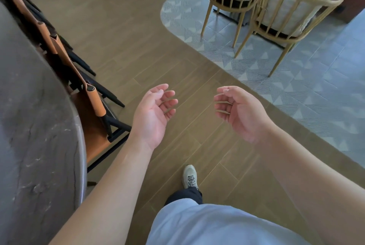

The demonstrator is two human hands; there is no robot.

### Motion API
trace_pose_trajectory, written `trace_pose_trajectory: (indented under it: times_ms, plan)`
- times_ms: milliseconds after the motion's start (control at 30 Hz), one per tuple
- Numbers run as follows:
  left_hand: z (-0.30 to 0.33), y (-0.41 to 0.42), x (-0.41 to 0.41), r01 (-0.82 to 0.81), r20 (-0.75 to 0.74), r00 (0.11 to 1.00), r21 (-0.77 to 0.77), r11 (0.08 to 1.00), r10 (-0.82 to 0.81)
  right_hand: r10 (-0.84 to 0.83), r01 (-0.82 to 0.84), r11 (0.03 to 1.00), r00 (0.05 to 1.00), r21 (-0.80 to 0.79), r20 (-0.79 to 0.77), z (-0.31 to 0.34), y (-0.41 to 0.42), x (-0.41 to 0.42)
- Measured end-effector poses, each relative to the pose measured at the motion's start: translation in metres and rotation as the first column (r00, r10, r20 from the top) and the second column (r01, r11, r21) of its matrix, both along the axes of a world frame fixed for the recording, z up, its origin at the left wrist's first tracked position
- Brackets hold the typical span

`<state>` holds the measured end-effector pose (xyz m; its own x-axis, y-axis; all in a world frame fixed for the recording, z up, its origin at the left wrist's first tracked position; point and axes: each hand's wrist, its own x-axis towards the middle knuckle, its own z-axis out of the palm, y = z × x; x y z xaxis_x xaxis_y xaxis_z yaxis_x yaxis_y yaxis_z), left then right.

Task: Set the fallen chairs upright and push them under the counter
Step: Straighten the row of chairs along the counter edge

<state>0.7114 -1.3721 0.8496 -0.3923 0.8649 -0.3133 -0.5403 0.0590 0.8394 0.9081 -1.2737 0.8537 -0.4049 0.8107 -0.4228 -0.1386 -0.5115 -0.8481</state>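
A dark stone counter curves along the left edge of the head view. Several tan leather chairs with black metal legs stand upright in a row against it, their seats tucked under the top. The nearest chair is just left of my left hand. My left hand hovers palm up over the wooden floor, fingers curled and apart, holding nothing. My right hand hovers to its right, also palm up, fingers apart and empty. No fallen chair shows in view.
Two wooden spindle-back chairs with pale cushions stand at the top right on a grey patterned tile area. Brown wood-plank floor runs between counter and tiles. My own shoe is on the floor below my hands.
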Motion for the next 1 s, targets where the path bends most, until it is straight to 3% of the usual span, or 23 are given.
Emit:
trace_pose_trajectory:
  times_ms: [433, 1000]
  plan:
    - [0.013, 0.115, -0.071, -0.060, -0.020, 0.998, 0.012, 0.998, 0.060, 0.082, -0.081, 0.996, 0.996, 0.037, -0.034, 0.010, 0.128, -0.084]
    - [0.018, 0.287, -0.065, -0.389, -0.126, 0.917, -0.064, 0.919, 0.379, 0.406, -0.407, 0.913, 0.913, -0.012, -0.046, -0.004, 0.361, -0.137]
